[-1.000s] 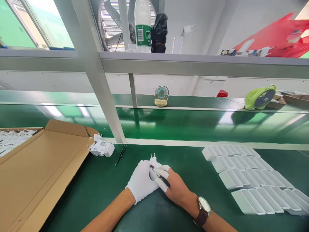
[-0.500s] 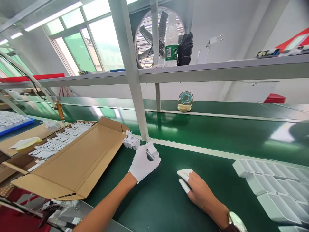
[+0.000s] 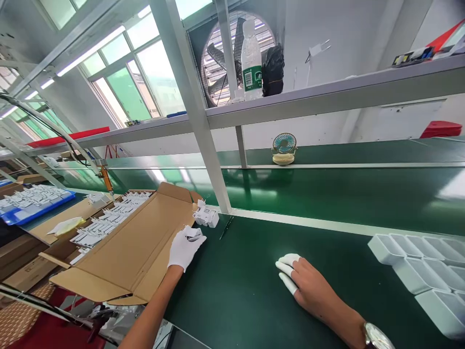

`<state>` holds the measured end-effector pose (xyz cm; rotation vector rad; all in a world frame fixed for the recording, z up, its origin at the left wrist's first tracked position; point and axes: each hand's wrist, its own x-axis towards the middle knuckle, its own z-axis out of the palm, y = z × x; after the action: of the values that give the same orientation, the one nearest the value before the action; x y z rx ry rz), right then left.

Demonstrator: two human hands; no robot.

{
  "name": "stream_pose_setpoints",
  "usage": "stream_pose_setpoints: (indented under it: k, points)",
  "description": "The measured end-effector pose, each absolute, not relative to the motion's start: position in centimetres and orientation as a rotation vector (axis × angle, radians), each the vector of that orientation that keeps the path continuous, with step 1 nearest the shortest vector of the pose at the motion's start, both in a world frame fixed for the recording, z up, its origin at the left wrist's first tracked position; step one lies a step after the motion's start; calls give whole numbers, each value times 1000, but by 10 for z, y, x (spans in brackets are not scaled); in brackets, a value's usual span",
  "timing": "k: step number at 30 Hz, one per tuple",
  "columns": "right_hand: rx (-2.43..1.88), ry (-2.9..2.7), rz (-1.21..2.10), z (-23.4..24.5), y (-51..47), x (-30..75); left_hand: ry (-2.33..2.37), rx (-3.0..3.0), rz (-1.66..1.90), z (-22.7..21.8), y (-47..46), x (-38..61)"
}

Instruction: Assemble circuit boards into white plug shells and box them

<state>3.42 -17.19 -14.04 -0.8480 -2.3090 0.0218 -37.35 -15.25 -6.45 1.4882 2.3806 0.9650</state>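
Observation:
My left hand (image 3: 184,248), in a white glove, is closed around a small white plastic housing (image 3: 192,234) near the right edge of the open cardboard box (image 3: 134,247). The fingers hide most of that part. Just beyond it, another white plastic assembly (image 3: 206,214) sits on the green work surface (image 3: 250,286) near the foot of the metal post. A dark pen-like stick (image 3: 227,227) lies beside this assembly. My right hand (image 3: 307,281), with white covers on some fingers, is over the green surface, fingers stretched out and holding nothing.
Rows of white parts (image 3: 109,220) fill the far side of the box. Pale compartment bins (image 3: 423,274) stand at the right. A grey post (image 3: 198,111) rises to a shelf (image 3: 308,104) carrying a bottle (image 3: 251,63). A small fan (image 3: 284,147) stands farther back. A blue tray (image 3: 39,208) is at left.
My left hand has moved left toward the box with the white housing, uncovering the dark stick. My right hand keeps about the same place and pose. The view has tilted and shifted left.

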Motion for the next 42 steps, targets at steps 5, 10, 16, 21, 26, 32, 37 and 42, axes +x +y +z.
stream_pose_setpoints:
  k: [5, 10, 16, 21, 26, 32, 37, 42]
  points:
    - [-850, -2310, 13, -142, -171, 33, 2324, 1555, 877, -62, -154, -372]
    - [-874, -2331, -12, -143, -171, 33, 2289, 1559, 904, -67, -162, -361]
    - [-892, -2350, -19, -142, -173, 33, 2195, 1545, 972, -72, -149, -334]
    - [-902, -2347, -43, -144, -173, 31, 2191, 1547, 937, -74, -132, -324]
    - [-908, -2327, -30, -146, -174, 30, 2304, 1579, 801, -76, -119, -326]
    - [-906, -2326, -40, -143, -174, 31, 2423, 1648, 604, -77, -111, -328]
    - [-902, -2311, -28, -141, -175, 31, 2464, 1782, 447, -78, -121, -319]
    - [-918, -2314, -31, -138, -176, 30, 2386, 2122, 340, -76, -131, -304]
